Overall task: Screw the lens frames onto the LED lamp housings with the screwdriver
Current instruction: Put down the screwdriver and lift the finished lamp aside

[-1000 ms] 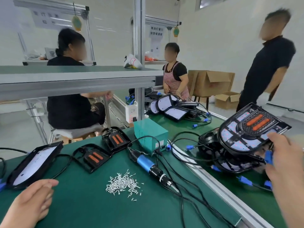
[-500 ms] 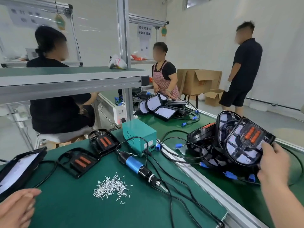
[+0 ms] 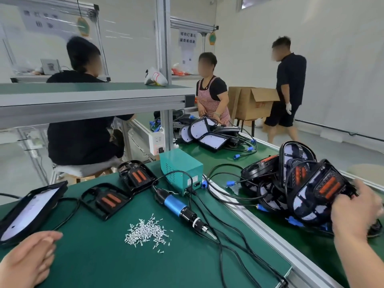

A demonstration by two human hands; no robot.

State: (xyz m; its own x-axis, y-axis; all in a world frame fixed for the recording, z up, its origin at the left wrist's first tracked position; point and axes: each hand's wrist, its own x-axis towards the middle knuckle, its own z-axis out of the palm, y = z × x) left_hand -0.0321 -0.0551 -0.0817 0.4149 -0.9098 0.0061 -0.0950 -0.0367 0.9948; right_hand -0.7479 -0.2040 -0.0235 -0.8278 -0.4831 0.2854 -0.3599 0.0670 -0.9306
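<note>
Fetching: right hand (image 3: 355, 212) grips a housing (image 3: 318, 196) on the pile (image 3: 261, 175); left hand (image 3: 27, 262) lies loose, empty. Next, I judge, it needs carrying to the screwdriver (image 3: 180, 208).

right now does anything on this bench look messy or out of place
Two things. The screws lie in a loose scattered heap straight on the green mat, no tray. The lamp housings on the right are piled tilted, cables tangled, where the right hand grips one.
</note>
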